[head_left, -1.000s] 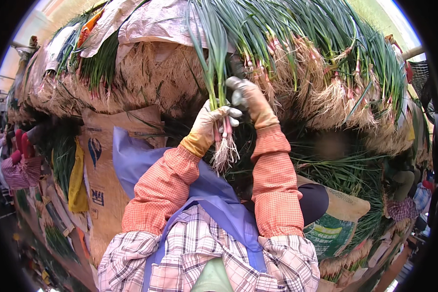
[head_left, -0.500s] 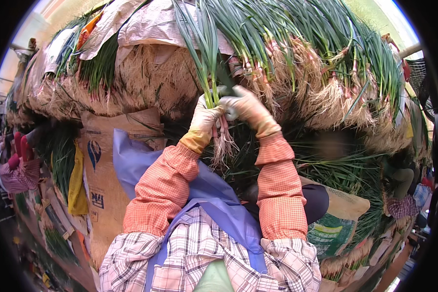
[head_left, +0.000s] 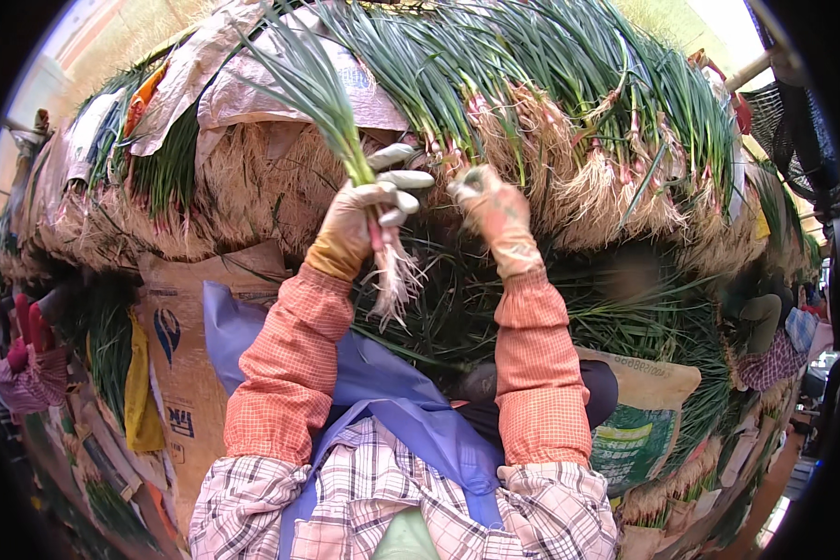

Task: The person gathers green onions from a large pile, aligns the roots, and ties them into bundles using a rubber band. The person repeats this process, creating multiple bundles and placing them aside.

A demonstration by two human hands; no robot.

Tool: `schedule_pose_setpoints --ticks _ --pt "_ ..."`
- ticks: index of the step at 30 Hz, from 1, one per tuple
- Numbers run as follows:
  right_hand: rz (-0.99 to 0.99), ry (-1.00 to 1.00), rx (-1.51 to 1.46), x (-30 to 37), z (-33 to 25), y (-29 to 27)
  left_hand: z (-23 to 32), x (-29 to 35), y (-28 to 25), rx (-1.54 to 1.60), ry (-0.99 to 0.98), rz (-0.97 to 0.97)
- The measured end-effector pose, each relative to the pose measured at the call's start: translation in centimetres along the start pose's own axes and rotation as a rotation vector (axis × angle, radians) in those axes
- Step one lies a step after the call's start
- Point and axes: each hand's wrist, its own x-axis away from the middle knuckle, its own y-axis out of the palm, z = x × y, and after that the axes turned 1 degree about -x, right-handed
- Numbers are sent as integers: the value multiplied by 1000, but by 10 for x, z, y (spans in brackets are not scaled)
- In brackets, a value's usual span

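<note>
My left hand [head_left: 355, 210], in a pale glove with yellowed cuff, grips a small bunch of spring onions [head_left: 341, 121] near the base of the stems. Its leaves point up and left, and white roots [head_left: 394, 280] hang below the palm. Some fingers of this hand stretch out to the right. My right hand [head_left: 495, 210], gloved too, is apart from the bunch, with curled fingers. It is in front of the heap's hanging roots, and I cannot make out what, if anything, it pinches. A long heap of spring onions [head_left: 532, 56] lies ahead, roots toward me.
Pale woven sacking [head_left: 280, 93] covers part of the heap. Loose green leaves [head_left: 644, 317] lie below it, near my lap. A brown printed sack [head_left: 196, 373] is at left, a green-and-tan sack [head_left: 644, 420] at right. Other people [head_left: 33, 364] sit at both sides.
My hands, together at the bunch before, have moved apart. The left has carried the bunch left and tilted it; the right has come off it to the right.
</note>
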Motion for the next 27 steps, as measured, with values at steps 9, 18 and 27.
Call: schedule_pose_setpoints --ticks 9,18,27 --pt "149 -601 278 11 11 44 -47 -33 -22 -423 20 342" --pt "-372 62 -1307 -27 -8 63 -51 12 -3 -82 -45 346" --pt "-541 41 -1498 -14 -4 66 -47 25 -17 -263 -239 243"
